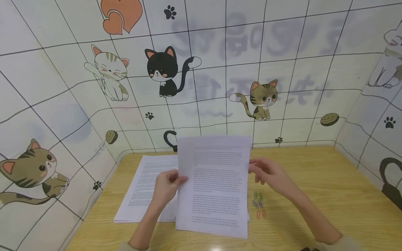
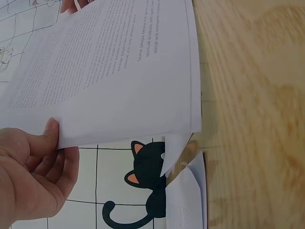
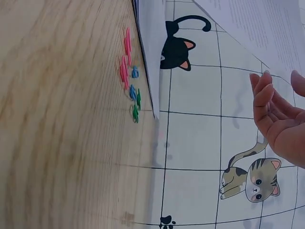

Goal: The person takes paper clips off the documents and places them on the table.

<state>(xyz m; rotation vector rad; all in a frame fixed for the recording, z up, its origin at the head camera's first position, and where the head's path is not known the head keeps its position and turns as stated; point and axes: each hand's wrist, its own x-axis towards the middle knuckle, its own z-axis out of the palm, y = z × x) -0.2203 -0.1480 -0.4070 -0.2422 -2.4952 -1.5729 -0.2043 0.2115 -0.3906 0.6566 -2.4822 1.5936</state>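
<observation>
Upright before me stands a printed paper sheet (image 1: 216, 184), its lines of text facing my head. My left hand (image 1: 167, 188) pinches its left edge between thumb and fingers; the left wrist view shows the thumb (image 2: 51, 131) lying over the margin. At the opposite edge is my right hand (image 1: 267, 176), fingers loosely bent and fingertips right at the paper's side. In the right wrist view the thumb and fingers (image 3: 264, 93) stand apart. Behind my left hand, a stack of printed papers (image 1: 138, 195) lies on the table. More paper shows under the held sheet, mostly hidden.
Several paper clips lie to the right of the papers on the wooden table (image 1: 314, 195): green clips (image 1: 258, 196), blue clips (image 1: 257, 204) and pink-red clips (image 1: 261, 214). Behind the table rises a wall (image 1: 213, 118) with cat drawings and grid lines.
</observation>
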